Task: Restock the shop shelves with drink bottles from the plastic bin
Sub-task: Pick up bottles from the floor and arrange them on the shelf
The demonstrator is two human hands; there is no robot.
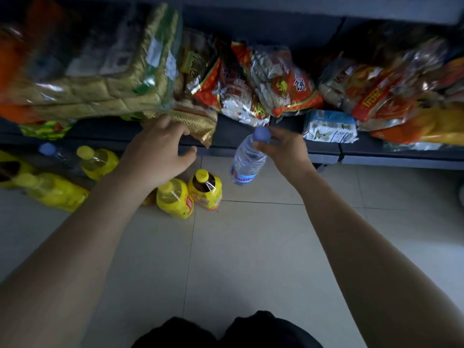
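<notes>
Clear plastic water bottle point(247, 162) hangs from our right hand point(283, 146): fingertips pinch neck at blue cap, body dangling below grip, over floor tiles, just short of dark shelf point(376, 149). Our left hand point(157, 156) holds nothing, fingers spread, left of grip by gold snack packet point(198, 124); contact unclear. Yellow drink bottles point(204, 188) already stand below-left of grip, second blue-capped bottle point(47, 148) farther left. Bin out of view, so remaining stock unknown; we judge restock partway, this bottle not yet placed

both arms reach forward, left hand point(160, 156) spread, right hand point(283, 149) fingers pinching a bottle point(247, 163).
</notes>
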